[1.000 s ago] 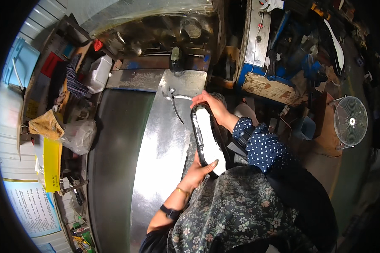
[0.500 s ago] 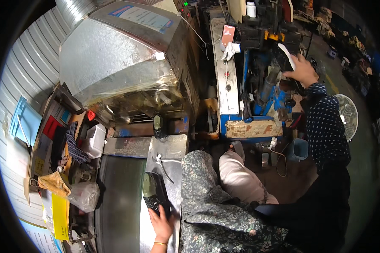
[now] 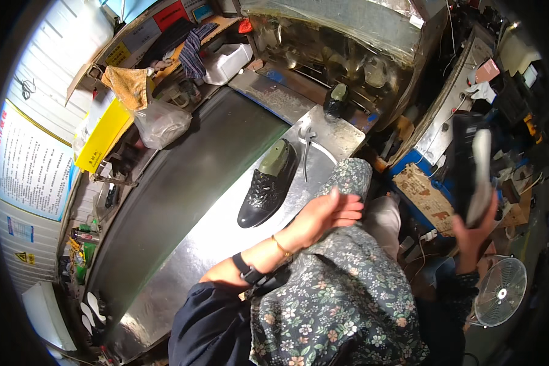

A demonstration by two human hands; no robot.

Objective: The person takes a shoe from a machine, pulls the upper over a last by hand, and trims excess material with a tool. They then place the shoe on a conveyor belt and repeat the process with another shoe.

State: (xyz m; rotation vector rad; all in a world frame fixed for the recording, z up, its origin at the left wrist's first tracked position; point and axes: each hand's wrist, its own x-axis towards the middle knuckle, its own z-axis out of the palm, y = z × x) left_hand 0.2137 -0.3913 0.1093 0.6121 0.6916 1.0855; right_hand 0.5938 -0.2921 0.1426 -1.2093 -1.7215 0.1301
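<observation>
Two bare hands, only one loaded. Left hand (image 3: 328,215) is empty and well open: fingers extended to the right, nearly together, thumb lifted apart, forearm angling up from lower left over the floral apron (image 3: 348,299). Bracelet (image 3: 280,246) at the wrist, black wristband (image 3: 248,268) below it. Right hand (image 3: 473,236) is off to the right, partly closed round the near end of a black shoe with a white sole (image 3: 480,155), shoe raised roughly upright; motion blur, exact finger placement can't be told.

Black lace-up shoe on a green last (image 3: 268,189) sits just ahead and left of the left hand, not touched by it, on the metal plate (image 3: 195,262), toe toward the person. Pincers (image 3: 307,152) lie beyond the left hand, right of that shoe. Round fan (image 3: 500,294) is near the right hand, on its lower right.

Vs half a second ago: left hand was on the lace-up shoe, now off it; right hand was stretched out to the white-soled shoe at the machine, now has it drawn closer. View has swung as well.
</observation>
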